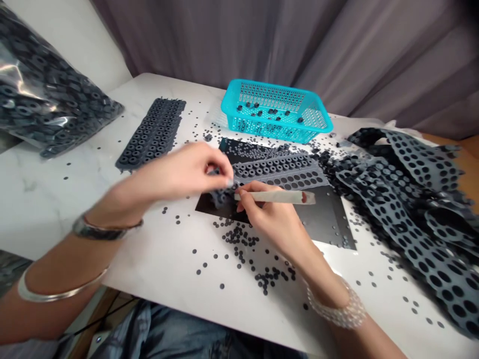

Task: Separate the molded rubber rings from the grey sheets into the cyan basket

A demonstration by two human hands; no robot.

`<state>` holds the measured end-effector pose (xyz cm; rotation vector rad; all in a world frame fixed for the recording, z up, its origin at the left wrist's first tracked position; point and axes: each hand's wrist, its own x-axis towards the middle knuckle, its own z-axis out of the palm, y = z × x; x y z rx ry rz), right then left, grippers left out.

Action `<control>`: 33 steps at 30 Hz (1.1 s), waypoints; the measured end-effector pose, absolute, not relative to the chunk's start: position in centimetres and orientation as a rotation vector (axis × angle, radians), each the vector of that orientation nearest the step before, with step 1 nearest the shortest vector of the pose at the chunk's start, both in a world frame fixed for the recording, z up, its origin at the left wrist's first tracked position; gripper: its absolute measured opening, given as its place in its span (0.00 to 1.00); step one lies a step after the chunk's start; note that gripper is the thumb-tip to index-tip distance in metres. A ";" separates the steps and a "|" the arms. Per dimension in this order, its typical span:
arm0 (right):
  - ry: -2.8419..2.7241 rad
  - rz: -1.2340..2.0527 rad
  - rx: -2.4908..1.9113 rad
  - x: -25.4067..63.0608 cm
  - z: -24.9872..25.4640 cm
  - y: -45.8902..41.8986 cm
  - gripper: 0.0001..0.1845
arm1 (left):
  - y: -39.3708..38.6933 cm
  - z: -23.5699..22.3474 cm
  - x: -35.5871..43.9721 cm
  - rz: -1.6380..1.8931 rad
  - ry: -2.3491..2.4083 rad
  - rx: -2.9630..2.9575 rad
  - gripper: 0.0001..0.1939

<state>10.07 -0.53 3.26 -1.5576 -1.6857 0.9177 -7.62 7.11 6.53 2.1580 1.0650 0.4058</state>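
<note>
My right hand grips a slim tool with a pale, tape-wrapped handle; its working tip is hidden near the rubber. Slightly blurred, my left hand pinches thumb and fingers together just left of that tool, over the end of the strip. What sits in the pinch is not clear. Beneath both hands lies a grey rubber strip with rows of round ring-shaped parts, and one row of bare dark holes along its near side. The strip rests on a black mat.
A turquoise basket behind holds several small black pieces. Another moulded rubber sheet lies at left, near a clear bag of black rings. Perforated rubber scraps heap at right. Small black discs litter the white table.
</note>
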 end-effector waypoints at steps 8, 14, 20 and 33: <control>-1.297 1.110 -1.535 10.9 3.0 -0.4 0.10 | 9.4 5.8 -7.4 0.688 0.872 0.981 0.07; -1.183 1.108 -1.498 11.2 2.8 -0.2 0.09 | 8.6 5.3 -6.2 0.708 0.826 0.762 0.12; -1.212 1.116 -1.493 11.0 2.7 -0.1 0.09 | 8.5 4.8 -6.2 0.733 0.758 0.725 0.13; -1.244 1.118 -1.509 10.7 2.8 0.0 0.09 | 8.3 4.9 -5.9 0.701 0.750 0.681 0.09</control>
